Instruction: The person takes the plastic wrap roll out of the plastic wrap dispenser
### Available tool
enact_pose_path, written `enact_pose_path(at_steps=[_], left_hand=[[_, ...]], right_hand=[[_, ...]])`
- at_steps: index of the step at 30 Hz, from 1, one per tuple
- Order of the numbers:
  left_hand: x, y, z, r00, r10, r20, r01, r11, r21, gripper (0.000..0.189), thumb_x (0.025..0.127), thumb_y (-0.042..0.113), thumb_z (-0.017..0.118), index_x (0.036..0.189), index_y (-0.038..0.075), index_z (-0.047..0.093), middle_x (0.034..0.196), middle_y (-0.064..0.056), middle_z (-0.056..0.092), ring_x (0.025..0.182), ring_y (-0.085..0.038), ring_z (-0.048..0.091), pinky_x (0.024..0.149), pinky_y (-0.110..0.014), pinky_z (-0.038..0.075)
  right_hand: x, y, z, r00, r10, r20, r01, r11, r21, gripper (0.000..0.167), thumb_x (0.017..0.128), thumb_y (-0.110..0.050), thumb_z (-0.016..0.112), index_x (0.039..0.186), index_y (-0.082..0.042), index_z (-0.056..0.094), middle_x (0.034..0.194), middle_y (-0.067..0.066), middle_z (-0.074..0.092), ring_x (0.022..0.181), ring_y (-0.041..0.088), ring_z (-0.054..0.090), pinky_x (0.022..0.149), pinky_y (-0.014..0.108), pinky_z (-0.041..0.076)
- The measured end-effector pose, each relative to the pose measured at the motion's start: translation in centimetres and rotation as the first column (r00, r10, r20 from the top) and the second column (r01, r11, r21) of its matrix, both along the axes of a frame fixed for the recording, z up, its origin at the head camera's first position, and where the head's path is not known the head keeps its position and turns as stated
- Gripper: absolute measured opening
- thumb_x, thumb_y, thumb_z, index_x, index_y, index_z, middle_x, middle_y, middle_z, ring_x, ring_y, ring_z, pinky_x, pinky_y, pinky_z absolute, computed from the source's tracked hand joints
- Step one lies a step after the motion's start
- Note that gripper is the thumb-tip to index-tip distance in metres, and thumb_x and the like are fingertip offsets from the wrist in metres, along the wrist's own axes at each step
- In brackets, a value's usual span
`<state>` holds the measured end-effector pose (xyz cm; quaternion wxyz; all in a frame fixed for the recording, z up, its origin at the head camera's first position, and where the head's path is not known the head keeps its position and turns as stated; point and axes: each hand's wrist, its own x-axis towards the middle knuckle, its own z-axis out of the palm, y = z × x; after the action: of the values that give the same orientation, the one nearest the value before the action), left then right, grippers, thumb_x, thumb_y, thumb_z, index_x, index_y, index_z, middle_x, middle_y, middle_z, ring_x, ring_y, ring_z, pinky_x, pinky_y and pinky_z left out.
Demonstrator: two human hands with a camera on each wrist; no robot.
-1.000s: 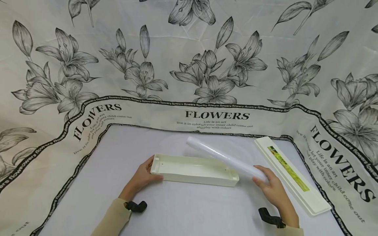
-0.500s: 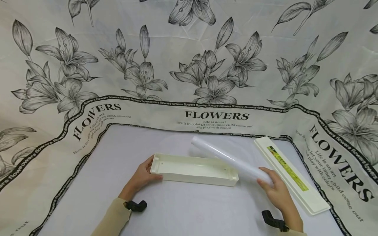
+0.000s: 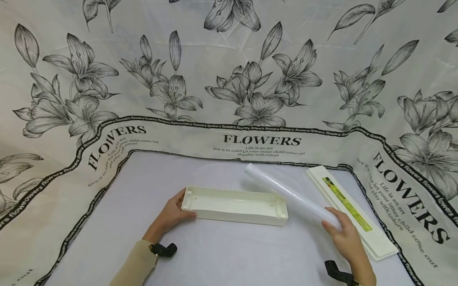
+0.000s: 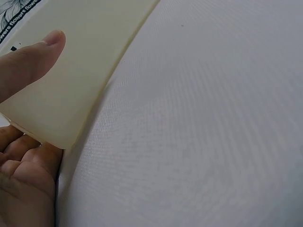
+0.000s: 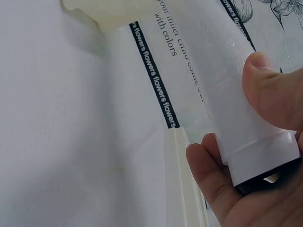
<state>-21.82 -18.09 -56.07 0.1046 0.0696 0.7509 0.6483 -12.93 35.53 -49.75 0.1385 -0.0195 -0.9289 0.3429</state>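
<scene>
My left hand (image 3: pixel 176 210) grips the left end of a long, cream-coloured open box (image 3: pixel 236 216), thumb on its front wall and fingers round its end. In the left wrist view the thumb (image 4: pixel 35 59) lies on the box wall (image 4: pixel 90 61). My right hand (image 3: pixel 343 232) holds the near end of a roll of clear plastic film (image 3: pixel 293 194), tilted up to the left and just right of the box. The right wrist view shows thumb and fingers round the roll (image 5: pixel 236 94), with its hollow end toward the palm.
To the right lies a long white lid (image 3: pixel 381 244) with a yellow-green label, partly behind my right hand. All this is on a white-covered table (image 3: pixel 229 258). A flower-printed cloth (image 3: pixel 261 111) rises round the back and sides.
My right hand has moved the film roll to the right and slightly toward me, so it no longer overlaps the box's interior. My left hand and the box stay nearly in place.
</scene>
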Motion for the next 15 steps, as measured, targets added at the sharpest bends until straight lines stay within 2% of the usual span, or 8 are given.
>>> enact_pose_path(at_steps=[5,9,11,15], left_hand=[[-0.01,-0.10,0.02,1.000,-0.001,0.002,0.001,1.000,0.005,0.120,0.072,0.012,0.095,0.165,0.008,0.020,0.168,-0.012,0.031,0.154,-0.032,0.031,0.123,-0.045,0.029],[-0.01,-0.08,0.07,1.000,-0.010,-0.011,0.010,1.000,-0.001,0.120,0.073,0.014,0.095,0.165,0.007,0.019,0.168,-0.013,0.030,0.154,-0.032,0.031,0.123,-0.046,0.029],[0.01,-0.05,0.07,1.000,-0.010,-0.011,0.010,1.000,-0.003,0.120,0.073,0.015,0.095,0.165,0.007,0.019,0.168,-0.013,0.030,0.154,-0.032,0.031,0.123,-0.045,0.030],[0.11,0.02,0.13,1.000,-0.009,-0.004,0.009,1.000,0.003,0.120,0.073,0.014,0.095,0.165,0.007,0.019,0.168,-0.012,0.030,0.154,-0.032,0.032,0.123,-0.045,0.030]], right_hand=[[0.12,0.29,-0.28,1.000,-0.029,0.002,0.029,1.000,-0.007,0.049,0.097,-0.015,0.072,0.140,0.001,0.055,0.131,0.026,0.057,0.104,0.007,0.045,0.077,0.021,0.037],[0.24,0.29,-0.35,0.999,-0.054,0.003,0.054,0.998,-0.008,0.048,0.097,-0.013,0.072,0.140,0.001,0.056,0.130,0.026,0.057,0.102,0.005,0.046,0.076,0.019,0.038],[0.30,0.29,-0.41,0.998,-0.067,0.005,0.067,0.998,-0.011,0.048,0.097,-0.013,0.071,0.140,0.001,0.056,0.131,0.027,0.057,0.103,0.008,0.048,0.077,0.020,0.039],[0.36,0.34,-0.66,0.996,-0.083,0.011,0.084,0.996,-0.025,0.047,0.100,-0.014,0.068,0.141,0.004,0.053,0.133,0.030,0.054,0.111,0.035,0.055,0.078,0.032,0.044]])
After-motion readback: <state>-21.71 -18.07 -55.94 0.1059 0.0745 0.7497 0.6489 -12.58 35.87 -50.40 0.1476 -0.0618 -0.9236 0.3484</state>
